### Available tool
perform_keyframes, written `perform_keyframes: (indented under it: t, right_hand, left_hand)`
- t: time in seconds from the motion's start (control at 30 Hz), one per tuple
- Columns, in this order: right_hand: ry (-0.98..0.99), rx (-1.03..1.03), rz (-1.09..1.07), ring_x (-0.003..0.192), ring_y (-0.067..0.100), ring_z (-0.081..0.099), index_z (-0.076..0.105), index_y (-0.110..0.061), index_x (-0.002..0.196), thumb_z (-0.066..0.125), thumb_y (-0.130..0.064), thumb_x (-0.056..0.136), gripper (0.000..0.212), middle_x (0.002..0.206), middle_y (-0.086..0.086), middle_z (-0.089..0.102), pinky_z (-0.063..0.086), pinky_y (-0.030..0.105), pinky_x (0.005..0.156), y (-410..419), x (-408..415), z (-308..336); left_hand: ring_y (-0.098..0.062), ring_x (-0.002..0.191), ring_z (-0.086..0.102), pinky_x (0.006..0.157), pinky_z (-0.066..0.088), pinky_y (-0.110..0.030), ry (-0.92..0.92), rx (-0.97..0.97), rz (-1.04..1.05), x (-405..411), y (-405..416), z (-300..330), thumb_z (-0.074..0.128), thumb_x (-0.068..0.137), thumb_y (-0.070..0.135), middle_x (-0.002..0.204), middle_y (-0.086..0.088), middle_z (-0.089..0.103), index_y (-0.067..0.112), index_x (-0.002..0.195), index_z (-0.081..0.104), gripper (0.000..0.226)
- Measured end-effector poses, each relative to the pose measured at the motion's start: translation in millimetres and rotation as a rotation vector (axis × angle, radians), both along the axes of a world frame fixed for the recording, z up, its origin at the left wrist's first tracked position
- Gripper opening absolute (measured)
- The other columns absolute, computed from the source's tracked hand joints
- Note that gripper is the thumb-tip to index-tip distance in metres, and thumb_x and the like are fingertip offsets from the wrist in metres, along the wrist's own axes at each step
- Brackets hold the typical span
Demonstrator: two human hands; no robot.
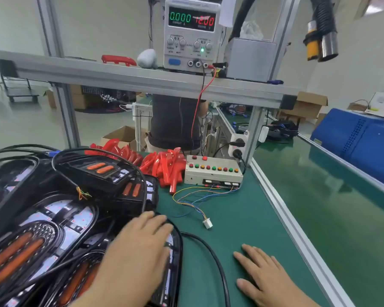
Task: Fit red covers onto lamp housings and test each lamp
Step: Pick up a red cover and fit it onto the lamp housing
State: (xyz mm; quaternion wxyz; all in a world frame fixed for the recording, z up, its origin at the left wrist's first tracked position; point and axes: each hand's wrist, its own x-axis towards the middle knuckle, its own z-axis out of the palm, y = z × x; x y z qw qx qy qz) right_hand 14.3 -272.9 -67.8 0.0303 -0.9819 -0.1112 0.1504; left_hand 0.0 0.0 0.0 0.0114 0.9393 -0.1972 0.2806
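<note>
Beyond the nearest lamp housing (111, 251), under the flat left hand (140, 244), red covers (164, 167) lie ahead; right hand (264, 275) rests flat beside it.

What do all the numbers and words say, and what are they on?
"0.000", green, on the power supply, with "CURRENT A" under it.
"12.00", red, on the same display.
Knob labels and the small word under the red number: too blurred to read.
Button box: no readable text.

Glossy red plastic covers (164, 167); matt green mat (242, 218); brushed aluminium frame (142, 78)
</note>
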Motion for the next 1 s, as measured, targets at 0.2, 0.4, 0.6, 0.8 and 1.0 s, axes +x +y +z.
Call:
perform_keyframes:
  t: [0.2, 0.4, 0.6, 0.8, 1.0]
  right_hand:
    - [-0.004, 0.003, 0.033, 0.147, 0.003, -0.005, -0.018, -0.033, 0.15, 0.039, -0.052, 0.096, 0.081, 0.159, -0.015, -0.018, 0.003, 0.037, 0.119, 5.7, -3.9, 3.9]
    - [-0.128, 0.141, 0.198, 0.144, 0.0, -0.015, -0.028, -0.035, 0.137, 0.046, -0.035, 0.094, 0.085, 0.145, -0.02, -0.031, -0.005, 0.027, 0.116, 12.6, -20.2, 2.6]
    - [-0.4, 0.319, 0.428, 0.124, 0.022, 0.055, 0.049, -0.032, 0.125, 0.062, -0.009, 0.048, 0.081, 0.136, 0.007, 0.056, 0.05, 0.044, 0.093, 18.5, -42.1, 0.8]
    - [-0.384, 0.337, 0.531, 0.134, 0.016, 0.045, 0.059, -0.039, 0.112, 0.038, -0.016, 0.059, 0.061, 0.139, 0.0, 0.052, 0.037, 0.043, 0.107, 15.6, -58.0, -1.2]
    - [-0.47, 0.267, 0.652, 0.127, 0.001, 0.049, 0.065, -0.038, 0.086, 0.051, -0.039, 0.094, 0.017, 0.124, -0.015, 0.059, 0.043, 0.029, 0.105, 7.1, -62.4, -8.5]
  left_hand:
    - [-0.024, 0.065, 0.064, 0.04, 0.036, -0.023, 0.029, -0.153, 0.173, -3.0, 35.9, 0.0, 0.07, 0.067, 0.018, 0.079, 0.001, 0.065, 0.012, 0.081, 0.073, 0.015]
    - [-0.011, 0.081, 0.052, 0.056, 0.032, -0.026, 0.267, -0.163, 0.467, 0.4, 27.9, -11.3, 0.044, 0.089, 0.052, 0.096, 0.01, 0.041, 0.03, 0.104, 0.047, 0.026]
    - [-0.017, 0.083, 0.058, 0.061, 0.037, -0.03, 0.357, -0.186, 0.455, 15.9, 31.3, -9.6, 0.043, 0.088, 0.054, 0.089, 0.009, 0.053, 0.026, 0.092, 0.045, 0.028]
    - [-0.027, 0.087, 0.057, 0.064, 0.038, -0.032, 0.426, -0.1, 0.485, 26.0, 25.1, -3.6, 0.045, 0.09, 0.052, 0.093, -0.002, 0.062, 0.018, 0.091, 0.042, 0.034]
    - [-0.029, 0.088, 0.054, 0.074, 0.044, -0.036, 0.541, -0.275, 0.451, 24.3, 22.7, -8.3, 0.04, 0.096, 0.038, 0.102, -0.006, 0.062, 0.016, 0.109, 0.041, 0.026]
